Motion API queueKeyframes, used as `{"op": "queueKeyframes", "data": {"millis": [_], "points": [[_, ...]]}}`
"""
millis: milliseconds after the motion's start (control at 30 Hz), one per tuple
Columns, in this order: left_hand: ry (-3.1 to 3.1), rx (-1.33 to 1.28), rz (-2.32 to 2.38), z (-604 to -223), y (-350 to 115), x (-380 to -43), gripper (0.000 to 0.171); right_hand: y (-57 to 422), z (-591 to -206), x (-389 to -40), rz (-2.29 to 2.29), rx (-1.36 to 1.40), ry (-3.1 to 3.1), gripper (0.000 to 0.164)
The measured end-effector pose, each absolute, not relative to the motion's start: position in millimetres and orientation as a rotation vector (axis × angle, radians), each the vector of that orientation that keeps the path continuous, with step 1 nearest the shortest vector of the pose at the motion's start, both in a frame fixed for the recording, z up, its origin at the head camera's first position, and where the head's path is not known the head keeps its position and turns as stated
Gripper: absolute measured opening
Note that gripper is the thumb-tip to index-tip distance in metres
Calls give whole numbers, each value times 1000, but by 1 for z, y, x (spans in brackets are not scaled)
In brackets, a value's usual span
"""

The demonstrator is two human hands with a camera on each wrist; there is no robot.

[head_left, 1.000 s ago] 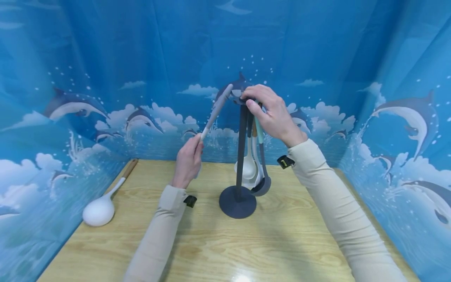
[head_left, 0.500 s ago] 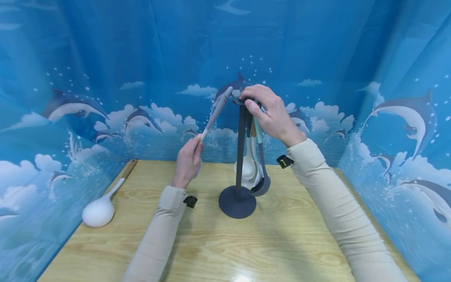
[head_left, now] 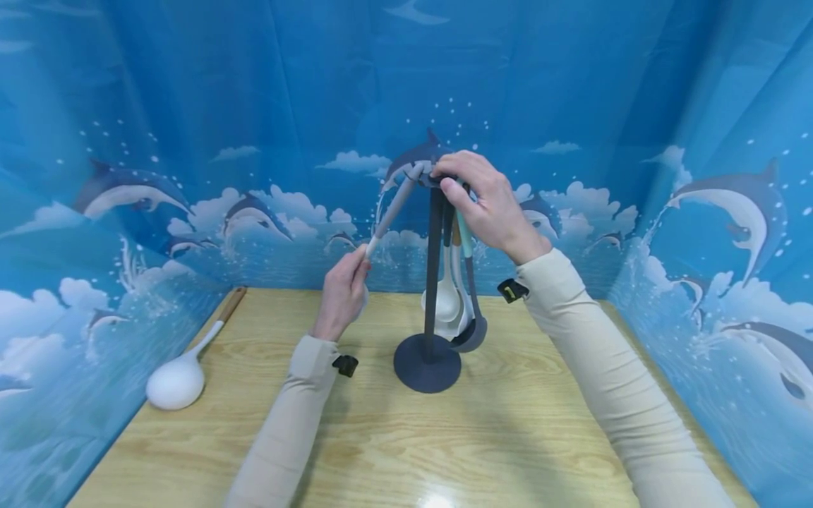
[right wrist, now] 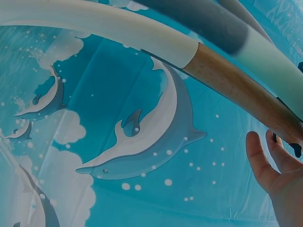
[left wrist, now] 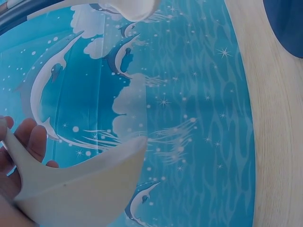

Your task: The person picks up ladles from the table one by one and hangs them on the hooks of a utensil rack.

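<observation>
My left hand (head_left: 341,291) pinches the white neck of a ladle (head_left: 395,208) whose grey handle slants up and to the right. In the left wrist view the white bowl of this ladle (left wrist: 90,189) shows side-on below the fingers. The handle's tip overlaps the top of a dark utensil stand (head_left: 434,282), at the left of the hooks. My right hand (head_left: 485,201) grips the top of that stand, thumb toward me. From its right side hang a white ladle (head_left: 447,302), a wooden-handled utensil (right wrist: 236,85) and a dark ladle (head_left: 471,331) with a mint handle.
A white ladle (head_left: 176,381) with a wooden handle lies bowl-up-side rounded on the left of the wooden table (head_left: 394,451). A blue dolphin curtain (head_left: 330,85) encloses the table at the back and both sides. The stand's round base (head_left: 427,374) rests mid-table.
The left hand has shifted slightly right, and the tip of the grey handle has dropped a little and come closer to the stand's top. The right hand stays on the stand.
</observation>
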State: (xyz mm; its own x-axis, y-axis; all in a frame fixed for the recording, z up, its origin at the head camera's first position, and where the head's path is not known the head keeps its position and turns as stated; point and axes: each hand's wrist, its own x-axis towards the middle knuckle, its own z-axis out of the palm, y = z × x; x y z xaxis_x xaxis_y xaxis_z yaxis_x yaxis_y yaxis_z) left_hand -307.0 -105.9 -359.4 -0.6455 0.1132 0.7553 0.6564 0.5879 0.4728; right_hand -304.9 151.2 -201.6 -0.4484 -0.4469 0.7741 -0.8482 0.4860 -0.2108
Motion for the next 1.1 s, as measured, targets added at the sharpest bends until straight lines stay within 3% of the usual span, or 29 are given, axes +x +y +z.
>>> {"op": "queueKeyframes", "data": {"millis": [833,1100], "points": [[-2184,-627,-1063,-363,-101,-308,21,152,-203,-305,811,1054,-2074,36],[-2170,-681,-1103,-367,-92,-308,21,150,-203,-306,799,1063,-2061,43]]}}
